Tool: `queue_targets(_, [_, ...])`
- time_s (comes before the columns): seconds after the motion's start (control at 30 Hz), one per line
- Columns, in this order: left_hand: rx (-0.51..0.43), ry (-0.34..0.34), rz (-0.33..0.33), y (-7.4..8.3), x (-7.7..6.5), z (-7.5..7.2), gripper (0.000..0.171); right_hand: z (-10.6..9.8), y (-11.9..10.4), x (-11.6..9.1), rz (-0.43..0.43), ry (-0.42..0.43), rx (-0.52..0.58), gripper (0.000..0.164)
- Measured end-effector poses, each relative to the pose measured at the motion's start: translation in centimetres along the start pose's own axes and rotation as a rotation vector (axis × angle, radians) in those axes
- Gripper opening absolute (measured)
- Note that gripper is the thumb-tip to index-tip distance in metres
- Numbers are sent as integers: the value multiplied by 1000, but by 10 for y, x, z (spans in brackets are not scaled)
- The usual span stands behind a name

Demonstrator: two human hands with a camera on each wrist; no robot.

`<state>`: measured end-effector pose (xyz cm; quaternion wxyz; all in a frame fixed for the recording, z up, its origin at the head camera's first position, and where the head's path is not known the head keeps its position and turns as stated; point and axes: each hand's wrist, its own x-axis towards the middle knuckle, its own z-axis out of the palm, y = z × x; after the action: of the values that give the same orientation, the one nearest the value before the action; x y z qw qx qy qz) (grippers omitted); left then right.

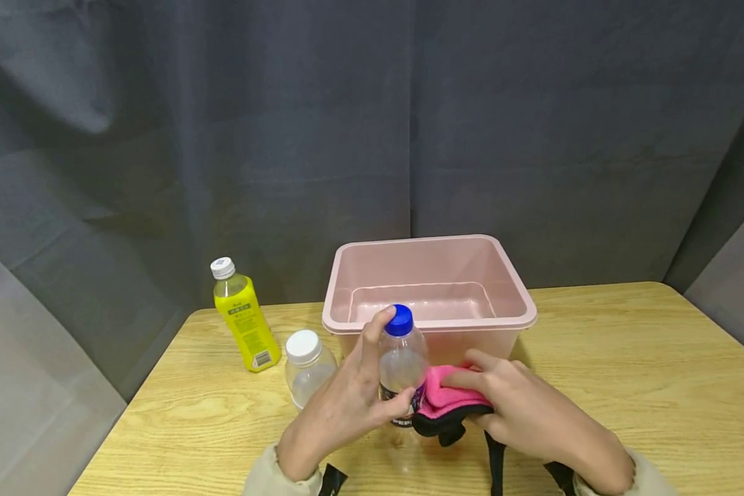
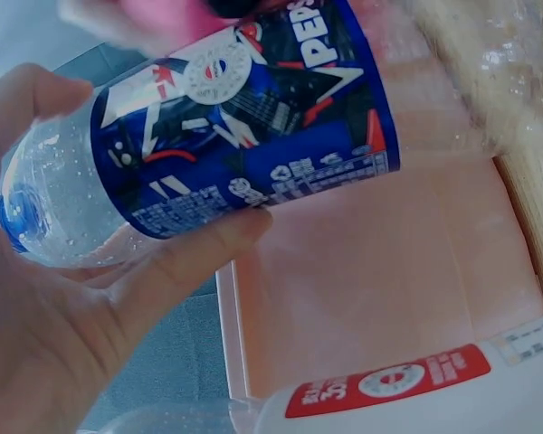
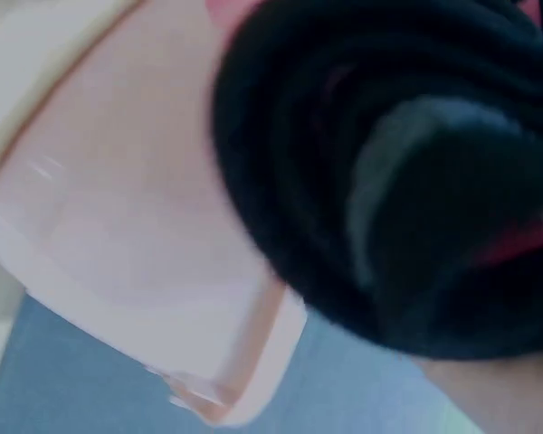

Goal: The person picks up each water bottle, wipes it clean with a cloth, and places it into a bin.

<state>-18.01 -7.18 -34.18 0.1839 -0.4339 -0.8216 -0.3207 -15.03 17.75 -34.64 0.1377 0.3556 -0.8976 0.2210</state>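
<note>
My left hand point(image 1: 358, 386) grips a clear plastic Pepsi bottle point(image 1: 403, 358) with a blue cap, upright in front of the tub. One finger lies at the cap and the thumb reaches across the label. The dark blue, red and white label point(image 2: 244, 117) fills much of the left wrist view. Beside the bottle, my right hand point(image 1: 511, 396) holds a pink cloth point(image 1: 449, 393) with black edging right against the label. Folded black fabric point(image 3: 290, 163) of this cloth looms large and blurred in the right wrist view, hiding most of the fingers.
Behind both hands stands a pink plastic tub point(image 1: 430, 324). A round clear jar point(image 1: 310, 375) with a white lid is left of my left hand. Further left stands a yellow bottle point(image 1: 248, 324) with a white cap. A grey curtain point(image 1: 297, 151) hangs behind the wooden table point(image 1: 620, 358).
</note>
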Motion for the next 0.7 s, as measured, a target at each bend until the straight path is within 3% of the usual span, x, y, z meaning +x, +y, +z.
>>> queue_targets(0.23, [4,30,49,-3,0,2,97,-15,-5,0,-46,340,22,71])
queue_targets(0.4, [-18,27,67,-4,0,3,97,-22,-12,2,-23,526,239,70])
queue_targets(0.53, [-14,16,56,-3,0,2,99,-23,-14,3,-33,605,397,67])
queue_targets(0.7, [-30,12,56,-3,1,2,98,-21,-14,5,-53,600,397,65])
